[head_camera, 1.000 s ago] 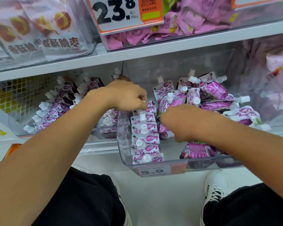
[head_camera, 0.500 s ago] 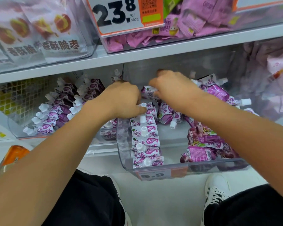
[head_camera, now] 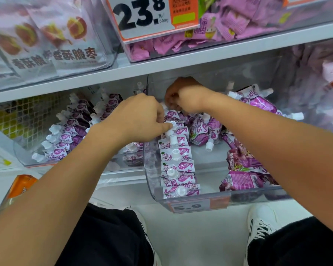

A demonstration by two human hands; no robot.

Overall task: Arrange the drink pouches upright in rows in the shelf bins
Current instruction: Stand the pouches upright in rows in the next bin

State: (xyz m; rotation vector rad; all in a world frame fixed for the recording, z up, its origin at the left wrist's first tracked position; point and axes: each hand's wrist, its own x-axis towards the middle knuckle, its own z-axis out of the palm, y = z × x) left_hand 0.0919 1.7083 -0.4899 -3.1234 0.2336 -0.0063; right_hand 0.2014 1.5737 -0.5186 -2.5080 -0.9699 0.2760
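Now right hand (head_camera: 183, 98) reaches deeper, seemingly clenching a pouch (head_camera: 172, 114); left hand (head_camera: 140, 118) pinches a cap (head_camera: 171, 125).

Shop shelving: grey shelf board (head_camera: 161, 66) spans the frame, clear bins above it, one fronted by a price card (head_camera: 142, 16) reading 23.8. Pale floor (head_camera: 190, 237) below. Even, diffuse light; second price tag (head_camera: 192, 207) reads 5.9.
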